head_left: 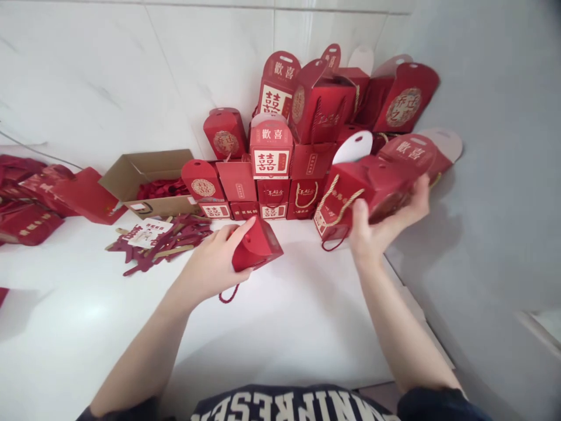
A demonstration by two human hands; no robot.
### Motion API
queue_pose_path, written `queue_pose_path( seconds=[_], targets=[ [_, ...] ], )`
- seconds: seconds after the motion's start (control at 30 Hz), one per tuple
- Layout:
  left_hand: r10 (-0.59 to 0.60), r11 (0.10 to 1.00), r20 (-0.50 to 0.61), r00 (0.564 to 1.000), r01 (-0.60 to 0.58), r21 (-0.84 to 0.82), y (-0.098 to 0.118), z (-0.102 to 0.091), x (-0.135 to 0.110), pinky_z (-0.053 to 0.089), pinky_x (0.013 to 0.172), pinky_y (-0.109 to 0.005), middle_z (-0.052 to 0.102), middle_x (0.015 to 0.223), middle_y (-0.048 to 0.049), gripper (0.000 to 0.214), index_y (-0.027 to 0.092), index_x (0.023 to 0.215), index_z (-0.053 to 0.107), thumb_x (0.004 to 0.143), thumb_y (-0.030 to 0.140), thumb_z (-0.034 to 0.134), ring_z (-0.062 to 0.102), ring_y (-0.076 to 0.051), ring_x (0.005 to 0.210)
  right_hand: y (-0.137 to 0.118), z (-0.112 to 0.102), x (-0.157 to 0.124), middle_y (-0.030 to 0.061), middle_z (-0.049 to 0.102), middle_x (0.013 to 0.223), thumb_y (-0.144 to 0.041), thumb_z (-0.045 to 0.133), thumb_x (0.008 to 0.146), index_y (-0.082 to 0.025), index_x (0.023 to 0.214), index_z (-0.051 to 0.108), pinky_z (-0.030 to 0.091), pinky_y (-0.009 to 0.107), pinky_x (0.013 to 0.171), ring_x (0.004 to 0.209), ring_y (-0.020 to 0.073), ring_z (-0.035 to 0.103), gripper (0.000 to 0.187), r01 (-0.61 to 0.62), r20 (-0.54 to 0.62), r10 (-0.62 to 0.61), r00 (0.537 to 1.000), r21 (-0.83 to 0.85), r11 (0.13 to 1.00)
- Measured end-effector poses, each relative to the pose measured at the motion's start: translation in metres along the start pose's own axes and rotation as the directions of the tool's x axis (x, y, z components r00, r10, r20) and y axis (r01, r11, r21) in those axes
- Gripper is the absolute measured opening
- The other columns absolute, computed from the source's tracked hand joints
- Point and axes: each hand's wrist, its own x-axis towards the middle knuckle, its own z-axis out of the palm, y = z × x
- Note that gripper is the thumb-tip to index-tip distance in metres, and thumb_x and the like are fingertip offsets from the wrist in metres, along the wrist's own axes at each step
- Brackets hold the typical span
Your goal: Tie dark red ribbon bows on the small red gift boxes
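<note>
My left hand [218,259] is closed around a small red gift box [256,248] with a red cord hanging below it, held just above the white table [280,316]. My right hand [385,222] grips a larger red gift box [372,178] with a gold rope handle and an open white-lined flap, tilted on its side at the right end of a stack of red boxes [280,158]. The right hand's thumb is in front of the box, its fingers behind.
Many assembled red gift boxes are piled against the white wall at the back. An open cardboard carton [146,181] holds red pieces at the back left. Flat red cut-outs [164,240] lie beside it, folded red boxes [30,199] at far left. A grey wall [491,204] bounds the right.
</note>
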Motion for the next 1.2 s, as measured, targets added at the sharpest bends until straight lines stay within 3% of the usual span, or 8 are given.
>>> queue_pose_path(
  seconds=[0.13,0.3,0.5,0.57,0.67,0.77,1.03,1.2],
  targets=[
    [0.014,1.0,0.099,0.995,-0.015,0.015,-0.001,0.006,0.006,0.049,0.088,-0.042,0.05,0.133,-0.0088,0.078,0.034,0.148,0.027,0.079,0.046,0.061,0.057,-0.033,0.11,0.028,0.036,-0.046,0.0194,0.0,0.154,-0.047,0.046,0.087,-0.017,0.147,0.017,0.017,0.067,0.108,0.144,0.04,0.006,0.073,-0.022,0.113,0.047,0.992,-0.207,0.978],
    [0.07,0.977,0.121,0.99,-0.044,-0.207,-0.01,0.027,0.013,0.041,0.106,-0.039,0.039,0.146,-0.0075,0.071,0.03,0.147,0.03,0.083,0.041,0.059,0.048,-0.028,0.127,0.036,0.042,-0.066,0.0215,-0.011,0.156,-0.043,0.038,0.092,-0.013,0.151,0.0,0.02,0.062,0.111,0.147,0.0346,-0.002,0.076,-0.123,0.28,0.185,0.942,-0.224,0.967],
    [0.046,0.917,0.123,0.991,0.007,-0.399,-0.022,0.029,0.012,0.043,0.105,-0.04,0.046,0.137,-0.0085,0.063,0.026,0.135,0.041,0.078,0.038,0.066,0.052,-0.026,0.12,-0.015,0.009,-0.048,0.0214,-0.008,0.156,-0.042,0.043,0.092,-0.013,0.149,0.013,0.018,0.063,0.111,0.147,0.0363,-0.003,0.071,-0.081,0.238,0.139,0.961,-0.24,0.968],
    [0.028,0.893,0.121,0.992,0.029,-0.45,-0.022,0.029,0.011,0.046,0.102,-0.039,0.05,0.128,-0.0075,0.055,0.025,0.124,0.046,0.076,0.039,0.068,0.056,-0.024,0.114,-0.042,0.0,-0.041,0.0177,0.008,0.156,-0.036,0.041,0.093,-0.018,0.144,0.026,0.024,0.058,0.112,0.147,0.0329,0.009,0.056,0.006,0.345,0.038,0.938,-0.126,0.992],
    [0.013,0.88,0.092,0.996,0.032,-0.474,-0.02,0.029,0.011,0.049,0.097,-0.039,0.053,0.118,-0.0063,0.05,0.023,0.11,0.048,0.071,0.043,0.072,0.057,-0.023,0.106,-0.079,0.001,-0.04,0.0109,0.041,0.145,-0.034,0.044,0.093,-0.023,0.135,0.041,0.036,0.043,0.11,0.137,0.0244,0.036,0.043,0.166,0.665,-0.301,0.684,0.259,0.951],
    [0.035,0.909,0.09,0.995,0.005,-0.416,-0.017,0.026,0.01,0.05,0.089,-0.041,0.054,0.11,-0.0059,0.048,0.022,0.103,0.049,0.069,0.046,0.073,0.057,-0.024,0.099,-0.099,0.015,-0.047,0.0118,0.042,0.146,-0.03,0.053,0.088,-0.019,0.137,0.042,0.045,0.042,0.101,0.13,0.0274,0.044,0.051,0.157,0.795,-0.37,0.481,0.337,0.928],
    [0.152,0.954,0.162,0.975,-0.102,-0.282,-0.019,0.016,0.005,0.046,0.094,-0.037,0.049,0.125,-0.0058,0.034,0.025,0.107,0.056,0.079,0.041,0.065,0.057,-0.024,0.107,-0.066,0.024,-0.032,0.0073,0.063,0.116,-0.005,0.041,0.085,-0.02,0.102,0.066,0.048,0.037,0.09,0.107,0.0216,0.058,0.034,0.062,0.92,-0.222,0.322,0.214,0.975],
    [0.081,0.951,0.173,0.982,-0.024,-0.309,-0.019,0.02,0.005,0.048,0.087,-0.038,0.052,0.123,-0.0064,0.051,0.025,0.112,0.051,0.071,0.047,0.072,0.058,-0.026,0.103,-0.059,0.021,-0.034,0.0115,0.043,0.144,-0.03,0.051,0.091,-0.021,0.096,0.07,0.032,0.052,0.108,0.138,0.0283,0.033,0.022,-0.015,0.939,-0.282,0.198,0.29,0.957]
  ],
)
